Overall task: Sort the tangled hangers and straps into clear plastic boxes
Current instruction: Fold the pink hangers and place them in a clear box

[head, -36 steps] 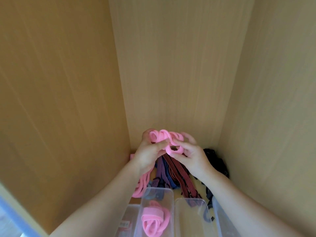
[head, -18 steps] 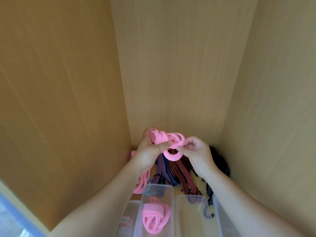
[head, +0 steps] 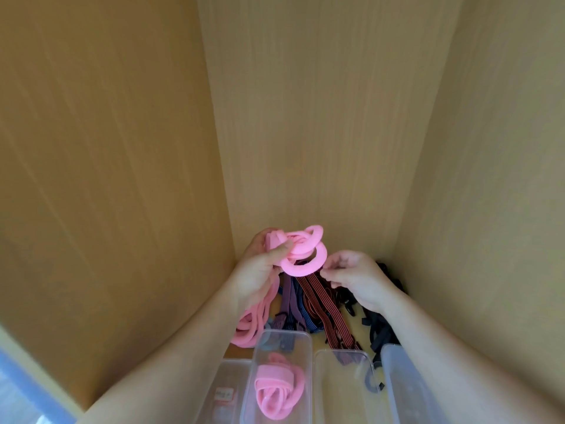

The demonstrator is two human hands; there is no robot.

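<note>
My left hand [head: 260, 270] grips a coiled pink strap [head: 301, 255] and holds it up above the pile. One loop of the coil sticks out to the right. My right hand [head: 357, 280] has curled fingers whose tips sit at the lower right rim of that loop; whether they pinch it is unclear. Below my hands lie more pink straps [head: 249, 327], purple and blue straps [head: 290, 304], red striped straps [head: 324, 304] and black straps [head: 380, 322]. A clear plastic box [head: 284, 335] near me holds another coiled pink strap [head: 278, 390].
Wooden cabinet walls close in on the left, back and right. Three more clear boxes stand in the row: one with a label [head: 227, 393] on the left, one [head: 339, 381] right of the pink one, and one [head: 403, 381] at the far right.
My left hand lifted the pink coil slightly and turned it. My right hand slid off the coil's front, down and to the right, to the loop's rim.
</note>
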